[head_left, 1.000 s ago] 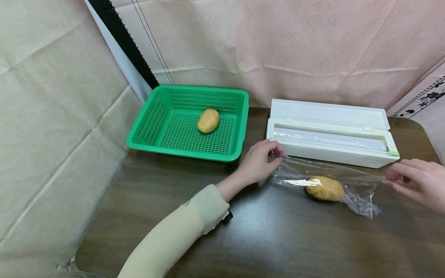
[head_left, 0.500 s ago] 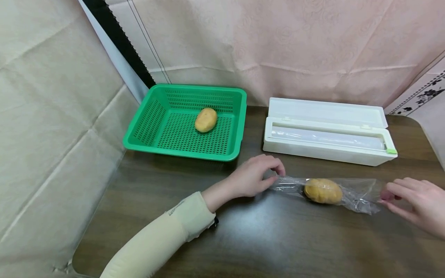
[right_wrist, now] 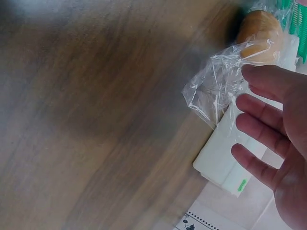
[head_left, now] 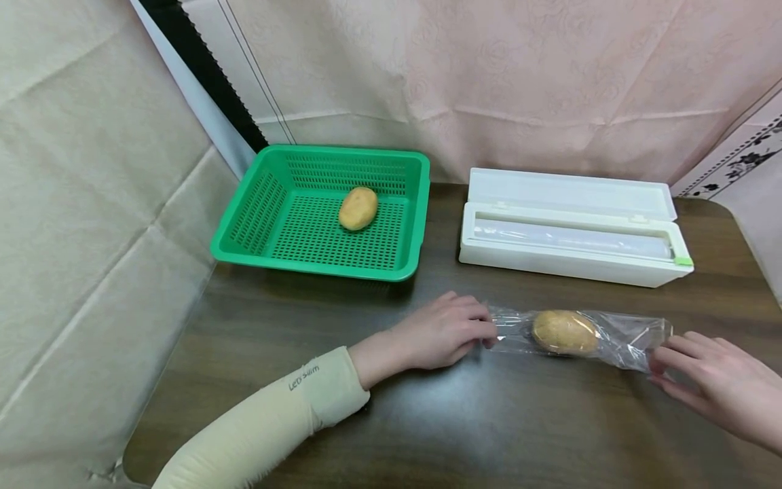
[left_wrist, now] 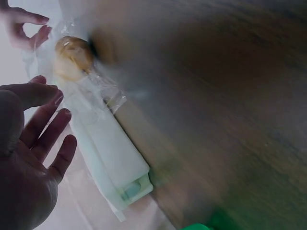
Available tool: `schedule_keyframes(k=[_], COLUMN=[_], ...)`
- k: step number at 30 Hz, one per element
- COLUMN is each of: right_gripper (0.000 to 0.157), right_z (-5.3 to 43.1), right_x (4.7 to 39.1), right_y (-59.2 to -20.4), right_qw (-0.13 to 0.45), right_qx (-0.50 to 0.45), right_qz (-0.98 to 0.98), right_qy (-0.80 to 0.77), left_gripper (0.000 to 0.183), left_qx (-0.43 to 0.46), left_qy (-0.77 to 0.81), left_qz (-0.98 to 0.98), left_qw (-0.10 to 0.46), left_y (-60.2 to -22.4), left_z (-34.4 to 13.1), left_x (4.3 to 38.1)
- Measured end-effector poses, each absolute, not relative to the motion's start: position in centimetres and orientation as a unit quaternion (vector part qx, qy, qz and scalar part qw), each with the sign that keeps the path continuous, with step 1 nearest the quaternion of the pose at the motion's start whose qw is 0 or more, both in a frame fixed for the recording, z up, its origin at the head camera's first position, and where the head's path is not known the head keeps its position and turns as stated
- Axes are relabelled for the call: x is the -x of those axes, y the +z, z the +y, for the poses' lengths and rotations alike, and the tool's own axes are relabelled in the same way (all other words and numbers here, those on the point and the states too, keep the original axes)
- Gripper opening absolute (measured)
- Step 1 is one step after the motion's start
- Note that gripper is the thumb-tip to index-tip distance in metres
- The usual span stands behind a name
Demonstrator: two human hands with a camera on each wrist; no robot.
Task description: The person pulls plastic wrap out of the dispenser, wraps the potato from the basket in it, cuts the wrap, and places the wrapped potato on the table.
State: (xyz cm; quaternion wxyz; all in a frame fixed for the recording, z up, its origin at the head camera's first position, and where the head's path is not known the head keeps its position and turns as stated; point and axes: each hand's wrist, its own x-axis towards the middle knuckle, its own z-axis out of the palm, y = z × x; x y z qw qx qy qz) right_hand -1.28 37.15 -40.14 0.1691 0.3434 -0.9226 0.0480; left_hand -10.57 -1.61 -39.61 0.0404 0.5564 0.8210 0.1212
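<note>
A potato (head_left: 565, 332) lies on the brown table under clear plastic wrap (head_left: 632, 333), which stretches out flat on both sides of it. At the wrap's left end, my left hand (head_left: 442, 333) pinches the film; in the left wrist view its thumb overlaps the index finger (left_wrist: 41, 79), and the other fingers are spread. My right hand (head_left: 711, 380) is at the right end, thumb and index finger on the film's near corner. The right wrist view shows the crumpled film end beside the thumb (right_wrist: 268, 76). The exact contact points are partly hidden.
Behind the wrapped potato stands a white plastic wrap dispenser (head_left: 571, 265), lid up, with a roll (head_left: 568, 238) inside. To the left is a green basket (head_left: 318, 270) holding another potato (head_left: 358, 208). Pale cloth (head_left: 519, 88) hangs along the table's back edge.
Both hands have come nearer the front edge, bringing the film's raised far edge down over the potato. My left hand has moved away from the dispenser. The wrap now lies as a flat strip.
</note>
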Motion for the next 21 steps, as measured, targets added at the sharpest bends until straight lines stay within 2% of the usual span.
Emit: schedule_keyframes(k=[12,21], right_gripper=[0.050,0.059], right_z=[36.8,37.0], right_x=[0.7,0.1], right_y=[-40.4,-41.0], right_qw=[0.178,0.168], right_qx=[-0.354,-0.344], right_qz=[-0.918,-0.924], right_qy=[0.026,0.027], left_gripper=[0.017,0.020], left_qx=[-0.567,-0.576], left_qy=[0.085,0.057], left_qz=[0.819,0.815], left_qw=[0.036,-0.003], left_y=[-40.3,-40.7], left_z=[-1.8,-2.0], left_x=[11.0,11.2])
